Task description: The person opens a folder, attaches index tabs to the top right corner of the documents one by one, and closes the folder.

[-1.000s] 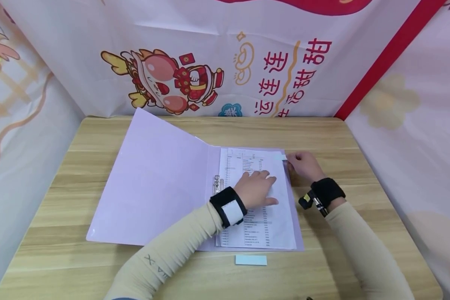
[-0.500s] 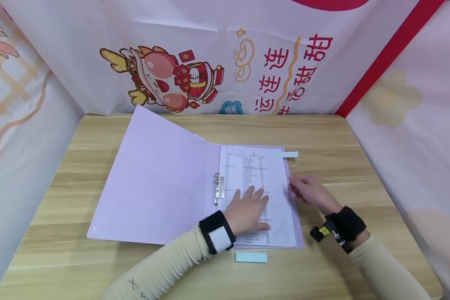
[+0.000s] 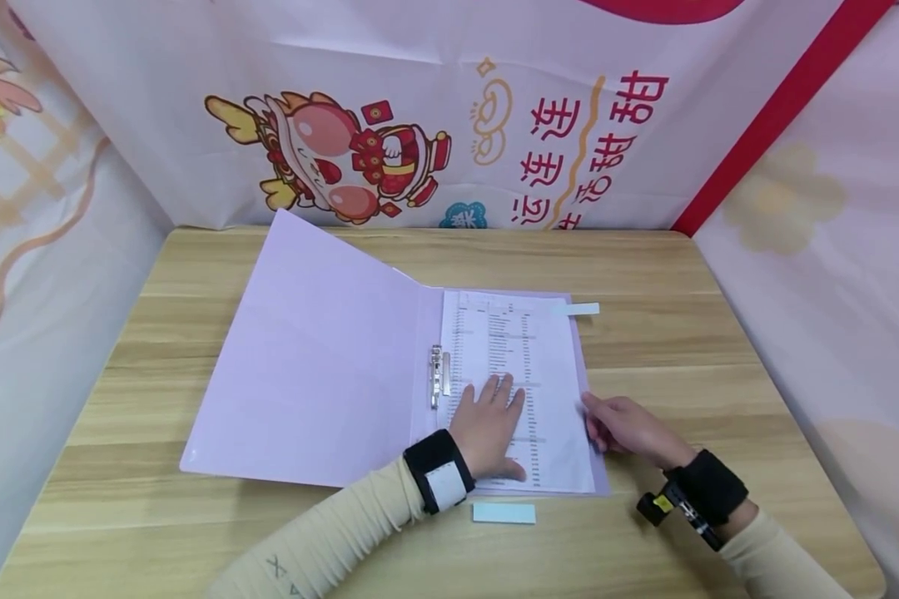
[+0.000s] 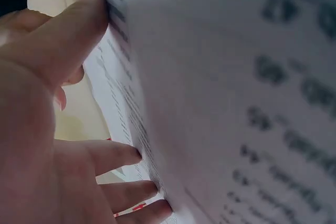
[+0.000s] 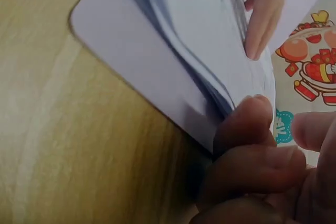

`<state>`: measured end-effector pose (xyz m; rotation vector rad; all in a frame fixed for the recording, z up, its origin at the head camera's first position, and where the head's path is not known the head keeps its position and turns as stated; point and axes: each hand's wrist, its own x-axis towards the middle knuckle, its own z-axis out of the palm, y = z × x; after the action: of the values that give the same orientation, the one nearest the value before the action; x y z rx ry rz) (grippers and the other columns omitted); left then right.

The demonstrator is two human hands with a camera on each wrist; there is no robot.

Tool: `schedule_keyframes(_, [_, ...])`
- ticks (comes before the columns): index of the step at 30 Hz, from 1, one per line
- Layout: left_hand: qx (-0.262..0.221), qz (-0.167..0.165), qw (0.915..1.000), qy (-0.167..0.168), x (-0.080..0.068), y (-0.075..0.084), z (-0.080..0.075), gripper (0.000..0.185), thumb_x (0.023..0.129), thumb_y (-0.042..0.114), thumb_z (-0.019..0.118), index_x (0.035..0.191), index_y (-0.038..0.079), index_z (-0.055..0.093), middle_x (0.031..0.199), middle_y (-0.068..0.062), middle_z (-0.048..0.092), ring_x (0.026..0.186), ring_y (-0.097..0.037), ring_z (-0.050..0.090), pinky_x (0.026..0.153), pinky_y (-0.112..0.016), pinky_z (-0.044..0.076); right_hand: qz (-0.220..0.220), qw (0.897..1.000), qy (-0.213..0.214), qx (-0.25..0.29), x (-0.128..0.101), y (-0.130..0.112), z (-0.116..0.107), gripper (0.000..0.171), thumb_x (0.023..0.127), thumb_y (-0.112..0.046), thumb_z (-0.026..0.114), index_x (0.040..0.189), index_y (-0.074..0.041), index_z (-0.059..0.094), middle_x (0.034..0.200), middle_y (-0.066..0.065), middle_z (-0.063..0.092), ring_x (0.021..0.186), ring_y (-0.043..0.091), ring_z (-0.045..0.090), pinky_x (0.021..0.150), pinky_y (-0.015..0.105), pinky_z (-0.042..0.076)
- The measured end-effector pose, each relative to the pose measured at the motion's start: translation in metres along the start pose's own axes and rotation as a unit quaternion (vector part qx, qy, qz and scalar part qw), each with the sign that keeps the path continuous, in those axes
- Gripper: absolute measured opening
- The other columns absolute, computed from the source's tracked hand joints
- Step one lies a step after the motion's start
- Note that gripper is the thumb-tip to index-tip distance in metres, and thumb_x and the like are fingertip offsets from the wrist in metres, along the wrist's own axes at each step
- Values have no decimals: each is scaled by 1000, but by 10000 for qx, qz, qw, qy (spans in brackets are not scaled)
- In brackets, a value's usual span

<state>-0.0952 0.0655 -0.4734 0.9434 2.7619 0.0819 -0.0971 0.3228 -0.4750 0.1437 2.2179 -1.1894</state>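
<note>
A lilac binder (image 3: 322,358) lies open with its left cover raised and a stack of printed sheets (image 3: 558,416) on its right side. Spread across the top sheet is my left hand (image 3: 487,433), fingers straight and thumb apart. At the stack's right edge is my right hand (image 3: 629,428), its fingers loosely bent. In the right wrist view a fingertip (image 5: 252,111) meets the page edges, and a gap shows between it and the thumb. A pale blue sticky tab (image 3: 586,309) juts from the sheets' upper right edge.
A pale blue sticky-note pad (image 3: 504,513) lies on the wooden table (image 3: 667,283) below the binder. The metal ring clip (image 3: 436,376) stands open-sided along the binder's spine. A printed cloth (image 3: 389,50) hangs behind the table.
My right hand has let go of the sticky tab and moved down along the sheets' right edge. My left hand has slid down and slightly left over the page.
</note>
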Motion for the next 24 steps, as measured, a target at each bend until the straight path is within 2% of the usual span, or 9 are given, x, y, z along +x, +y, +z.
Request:
schedule_keyframes(4, [56, 10, 10000, 1, 2, 0, -1, 122, 65, 75, 79, 157, 6, 37, 162, -19, 32, 149, -34, 31, 111, -51, 39, 111, 9993, 118, -342, -1, -1, 2, 60, 108, -52, 38, 79, -4, 61, 68, 4, 57, 59, 18, 50, 55, 25, 36])
schedule_keyframes(9, [127, 14, 9999, -29, 3, -1, -2, 127, 63, 76, 79, 158, 5, 33, 162, -18, 33, 148, -33, 33, 105, -45, 44, 127, 9985, 173, -498, -1, -4, 4, 61, 107, -55, 41, 80, -4, 63, 70, 4, 58, 61, 19, 52, 57, 26, 38])
schedule_keyframes(17, [202, 96, 9997, 96, 5, -4, 1, 121, 66, 73, 79, 157, 5, 36, 160, -16, 37, 146, -32, 38, 102, -42, 48, 85, 9976, 236, -649, -1, -6, 6, 61, 106, -55, 42, 77, -5, 63, 68, 4, 59, 60, 18, 52, 56, 26, 37])
schedule_keyframes(24, [247, 156, 9994, 163, 9, -6, 9, 120, 68, 74, 77, 157, 4, 36, 161, -15, 37, 146, -31, 36, 103, -43, 48, 211, 9955, 379, -837, -2, -6, 8, 59, 105, -54, 46, 78, -6, 67, 70, 5, 61, 63, 19, 54, 59, 27, 38])
